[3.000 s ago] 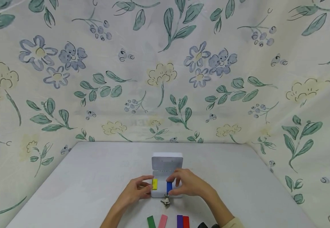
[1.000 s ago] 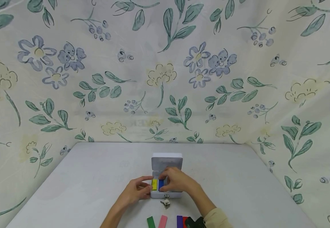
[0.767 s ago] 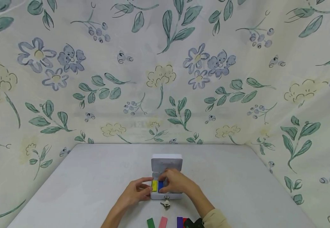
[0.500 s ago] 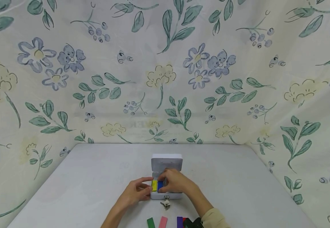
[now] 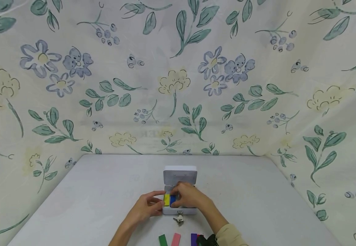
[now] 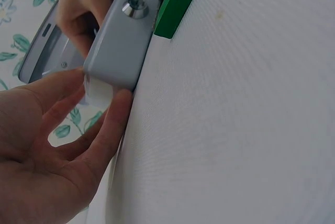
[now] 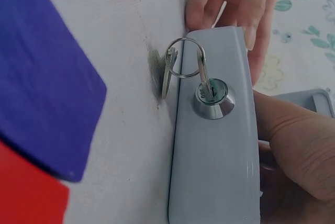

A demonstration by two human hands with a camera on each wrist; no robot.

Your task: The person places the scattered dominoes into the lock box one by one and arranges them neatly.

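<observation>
A small grey metal lock box (image 5: 185,211) stands with its lid (image 5: 180,176) raised. A yellow block (image 5: 167,200) lies inside at the left end, with a blue block (image 5: 173,200) beside it. My right hand (image 5: 190,195) reaches into the box and pinches the blue block between thumb and fingers. My left hand (image 5: 147,206) grips the left end of the box; in the left wrist view its fingertips (image 6: 123,101) press on the box's corner. The right wrist view shows a key in the lock (image 7: 213,98). The right fingertips are hidden behind the box's wall there.
In front of the box lie a green block (image 5: 162,240), a pink block (image 5: 175,239), a purple block (image 5: 194,239) and a red block (image 7: 31,192), partly hidden in the head view by a dark wrist device (image 5: 207,240). A second key hangs on the ring (image 7: 186,59).
My right hand has moved left with the blue block, from the middle of the box to beside the yellow block. In the last half second it barely moves. The left hand stays in place.
</observation>
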